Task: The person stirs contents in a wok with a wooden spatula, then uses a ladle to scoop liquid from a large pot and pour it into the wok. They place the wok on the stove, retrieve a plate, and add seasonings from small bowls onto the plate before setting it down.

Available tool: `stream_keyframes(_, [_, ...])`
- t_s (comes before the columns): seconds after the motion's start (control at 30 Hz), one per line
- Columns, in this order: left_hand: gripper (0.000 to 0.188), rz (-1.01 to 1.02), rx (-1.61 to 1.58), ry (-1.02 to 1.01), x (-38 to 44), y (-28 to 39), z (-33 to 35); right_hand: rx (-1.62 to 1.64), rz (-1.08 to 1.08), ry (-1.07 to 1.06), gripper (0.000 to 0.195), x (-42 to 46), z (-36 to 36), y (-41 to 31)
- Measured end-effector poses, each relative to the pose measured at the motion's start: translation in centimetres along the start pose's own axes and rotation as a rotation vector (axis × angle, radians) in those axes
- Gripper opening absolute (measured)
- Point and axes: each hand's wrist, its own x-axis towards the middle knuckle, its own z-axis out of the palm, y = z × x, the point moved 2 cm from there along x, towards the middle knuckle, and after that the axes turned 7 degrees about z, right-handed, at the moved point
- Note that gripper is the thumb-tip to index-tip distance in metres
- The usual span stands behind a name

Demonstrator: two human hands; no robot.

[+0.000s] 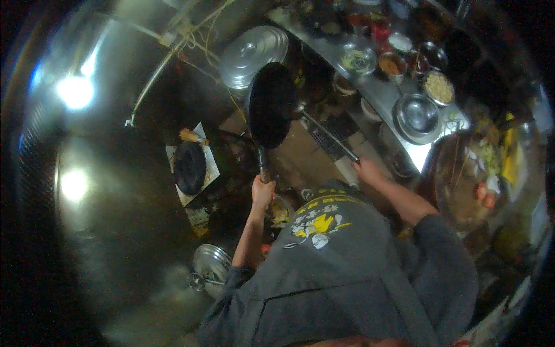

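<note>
My left hand (262, 195) is closed around the handle of a dark wok (271, 106), which is raised and tilted in front of me. The wok's dark face shows nothing I can make out in it. In my right hand (372, 171) is the long metal handle of a ladle (330, 134). The ladle's small bright head reaches to just beside the wok's right rim; whether they touch, I cannot tell. Below my arms, a dark grey apron (338, 243) with a yellow and white print covers my front.
A large metal lid (247, 52) lies beyond the wok. To the left are a round black object (190, 169), a brush (190, 135) and a steel container (212, 262). At right, a steel bowl (417, 115), several ingredient bowls and a round chopping board (455, 195) with food line the counter.
</note>
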Motion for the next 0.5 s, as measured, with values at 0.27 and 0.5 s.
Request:
stream_keyframes(0.27, [0.016, -0.017, 0.009, -0.056, 0.1, 0.9, -0.6, -0.047, 0.070, -0.048, 0.046, 1.2, 1.0, -1.8])
stream_keyframes(0.5, [0.018, 0.003, -0.060, -0.040, -0.1, -0.8, -1.6, -0.211, 0.126, -0.130, 0.055, -0.5, -2.1, -0.9])
